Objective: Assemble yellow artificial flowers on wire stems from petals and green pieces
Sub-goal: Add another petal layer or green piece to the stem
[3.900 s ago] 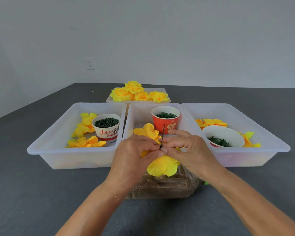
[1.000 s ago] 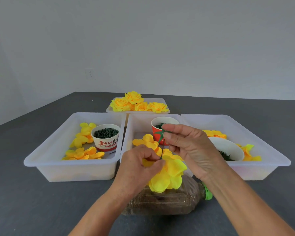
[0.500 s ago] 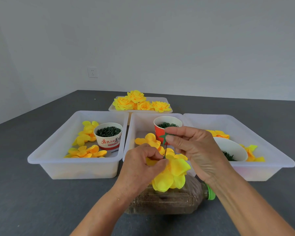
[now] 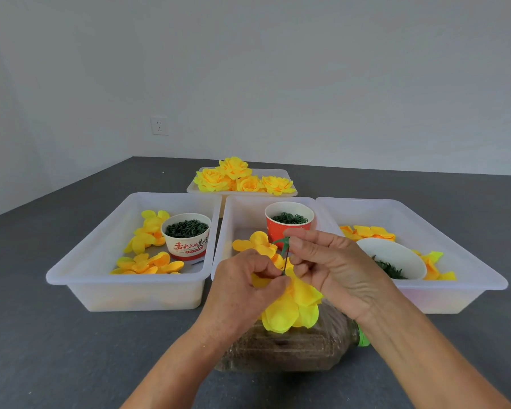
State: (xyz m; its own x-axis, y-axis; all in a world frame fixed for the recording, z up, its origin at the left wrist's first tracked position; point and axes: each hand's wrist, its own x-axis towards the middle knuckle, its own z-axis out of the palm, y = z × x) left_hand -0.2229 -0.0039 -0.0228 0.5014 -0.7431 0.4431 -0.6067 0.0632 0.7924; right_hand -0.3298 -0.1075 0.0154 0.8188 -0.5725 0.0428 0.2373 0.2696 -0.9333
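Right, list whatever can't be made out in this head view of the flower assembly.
- Wire stem: its lower end is hidden by the left hand and the yellow flower.
- Green piece: mostly covered by the right hand; shape unclear.
- Bottle: its left part is hidden behind the left wrist.
- White bowl: near side covered by the right hand.

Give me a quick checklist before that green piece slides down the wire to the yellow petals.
1. Left hand holds the yellow flower at the wire stem: ok.
2. Right hand pinches the green piece: ok.
3. Green piece threaded on the wire: cannot tell.
4. Wire straight: ok.
5. Flower clear of the bottle below: cannot tell.
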